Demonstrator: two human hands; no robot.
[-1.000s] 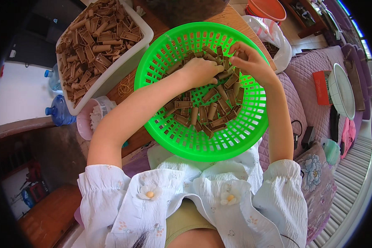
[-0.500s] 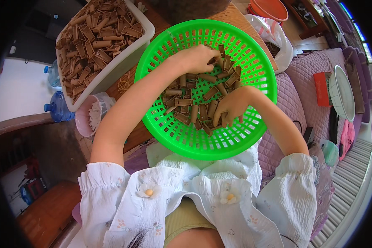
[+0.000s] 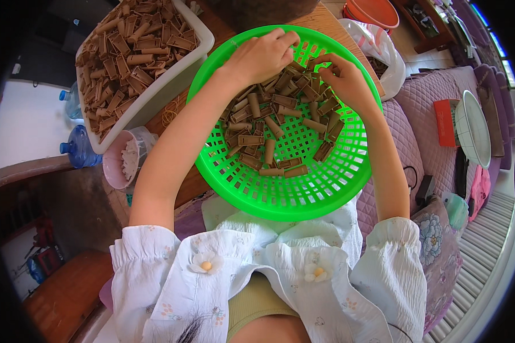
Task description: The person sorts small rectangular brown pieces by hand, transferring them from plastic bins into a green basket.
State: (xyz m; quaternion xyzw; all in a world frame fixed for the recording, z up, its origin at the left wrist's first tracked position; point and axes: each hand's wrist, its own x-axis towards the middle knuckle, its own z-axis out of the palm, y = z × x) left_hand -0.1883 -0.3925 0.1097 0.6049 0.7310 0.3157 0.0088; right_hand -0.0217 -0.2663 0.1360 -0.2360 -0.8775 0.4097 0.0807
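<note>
A round green plastic basket (image 3: 280,208) rests over my lap, with many small brown trough-shaped pieces (image 3: 287,113) heaped in its middle and far side. My left hand (image 3: 262,57) is above the far left part of the basket, its fingers curled downward. What lies under those fingers, if anything, is hidden. At the far right of the heap, my right hand (image 3: 344,81) bends its thumb and index finger together around a brown piece at the fingertips. Some pieces lie on the basket's lattice bottom nearer to me.
On the left, a white tub (image 3: 149,94) is piled with more brown pieces. Below it stand a pink container (image 3: 117,160) and blue water bottles (image 3: 86,150). A white plastic bag (image 3: 383,54) sits beyond the basket's right rim; a quilted sofa (image 3: 435,108) is at right.
My left hand has moved up and left toward the far rim. My right hand has gone from the near right of the heap to its far right. The pieces have shifted away from me.
</note>
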